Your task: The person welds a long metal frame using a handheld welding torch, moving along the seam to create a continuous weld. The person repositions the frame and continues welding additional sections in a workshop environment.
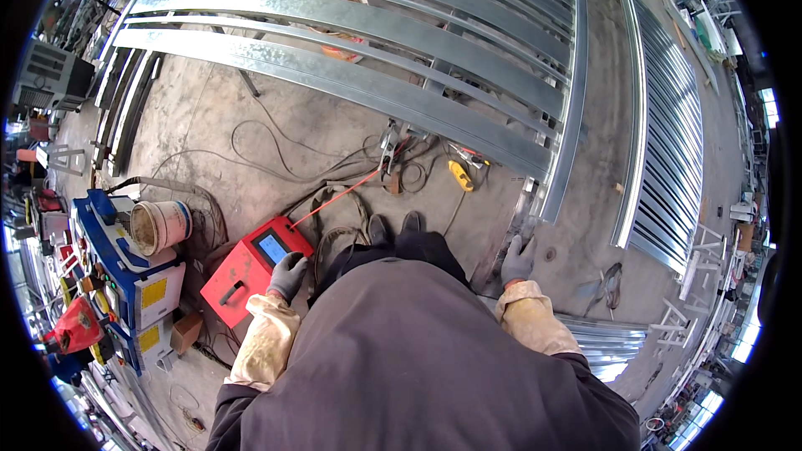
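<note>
My left hand (288, 275), in a grey glove, is beside the right edge of a red machine box (236, 270). Its fingers look curled together, and I see nothing in them; whether it touches the box I cannot tell. The box has a lit blue screen (271, 248), a black handle (231, 293) and a red hose (344, 193) running from its far end. My right hand (518, 259), also gloved, has thumb and fingers apart and holds nothing visible. It hangs by a dark metal beam (496, 255). Tan cuffs cover both forearms.
A large frame of galvanized slats (334, 63) spans the far side. Cables and a clamp-like tool (389, 147) lie below it, near a yellow tool (460, 175). At left, a bucket (159, 227) rests on a blue-and-white machine (155, 288). Another slatted panel (668, 129) lies right.
</note>
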`<state>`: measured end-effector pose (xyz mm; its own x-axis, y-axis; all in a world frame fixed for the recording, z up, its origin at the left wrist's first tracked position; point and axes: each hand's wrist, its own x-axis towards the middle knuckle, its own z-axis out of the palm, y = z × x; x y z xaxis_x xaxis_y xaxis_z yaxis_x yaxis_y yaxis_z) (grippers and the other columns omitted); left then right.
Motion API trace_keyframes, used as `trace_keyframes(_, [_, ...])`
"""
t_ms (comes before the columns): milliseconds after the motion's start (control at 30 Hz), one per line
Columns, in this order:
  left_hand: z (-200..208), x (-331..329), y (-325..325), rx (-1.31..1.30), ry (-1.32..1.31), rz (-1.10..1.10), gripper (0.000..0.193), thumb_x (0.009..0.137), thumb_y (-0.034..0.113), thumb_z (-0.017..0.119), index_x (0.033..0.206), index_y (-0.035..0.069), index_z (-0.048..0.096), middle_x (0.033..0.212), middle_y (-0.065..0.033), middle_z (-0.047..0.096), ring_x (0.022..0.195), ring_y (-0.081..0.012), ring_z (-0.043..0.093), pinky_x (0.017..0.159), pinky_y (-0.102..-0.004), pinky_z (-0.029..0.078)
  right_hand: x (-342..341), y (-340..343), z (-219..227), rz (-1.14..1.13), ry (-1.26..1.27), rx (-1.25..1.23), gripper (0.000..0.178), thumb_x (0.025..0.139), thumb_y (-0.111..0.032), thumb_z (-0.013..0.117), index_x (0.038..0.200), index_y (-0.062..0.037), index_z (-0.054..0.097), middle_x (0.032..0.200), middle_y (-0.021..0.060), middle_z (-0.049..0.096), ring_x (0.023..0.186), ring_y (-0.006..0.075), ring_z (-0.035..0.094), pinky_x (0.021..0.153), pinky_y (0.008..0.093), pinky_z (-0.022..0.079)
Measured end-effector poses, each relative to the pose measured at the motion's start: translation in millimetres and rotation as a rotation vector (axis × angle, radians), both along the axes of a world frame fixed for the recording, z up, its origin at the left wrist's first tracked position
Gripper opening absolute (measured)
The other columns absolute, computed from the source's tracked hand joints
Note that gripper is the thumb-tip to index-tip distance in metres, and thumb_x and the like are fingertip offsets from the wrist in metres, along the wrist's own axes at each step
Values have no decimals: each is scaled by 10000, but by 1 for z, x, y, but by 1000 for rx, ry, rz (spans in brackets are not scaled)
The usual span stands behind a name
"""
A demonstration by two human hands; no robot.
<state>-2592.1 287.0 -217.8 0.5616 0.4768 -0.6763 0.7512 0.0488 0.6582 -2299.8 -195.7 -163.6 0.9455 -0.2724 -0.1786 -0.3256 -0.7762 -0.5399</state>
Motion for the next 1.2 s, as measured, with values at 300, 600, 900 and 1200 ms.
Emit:
trace_keyframes(300, [-19, -67, -1, -84, 99, 72, 366, 893, 254, 663, 1142, -13, 640, 1051, -135, 705, 994, -196, 659, 858, -322, 514, -3, 0, -1, -33, 54, -25, 677, 934, -428, 509, 1434, 6, 370, 1383, 289, 475, 1256, 449, 477, 1037, 457, 401])
trace_keyframes(600, [-25, -92, -12, -171, -18, 232, 300, 915, 205, 650, 1123, -10, 625, 888, -46, 667, 760, -119, 609, 673, -269, 503, -2, 4, 2, 21, 7, -112, 688, 938, -426, 499, 1413, 59, 390, 1389, 310, 460, 1289, 440, 450, 1070, 438, 377])
trace_keyframes(900, [-10, -74, -30, -104, 9, 171, 317, 899, 226, 659, 1115, -6, 651, 978, -96, 699, 871, -157, 649, 770, -291, 526, -2, -2, -8, 36, -4, -109, 700, 941, -424, 498, 1408, 85, 384, 1404, 319, 438, 1316, 435, 423, 1093, 425, 354])
trace_keyframes(1200, [-32, -68, -22, -117, 37, 189, 327, 902, 236, 646, 1118, -9, 650, 1008, -121, 703, 928, -194, 663, 823, -316, 521, 0, 8, 7, 29, 20, -108, 709, 939, -438, 497, 1408, 83, 387, 1404, 323, 436, 1308, 444, 427, 1082, 434, 365])
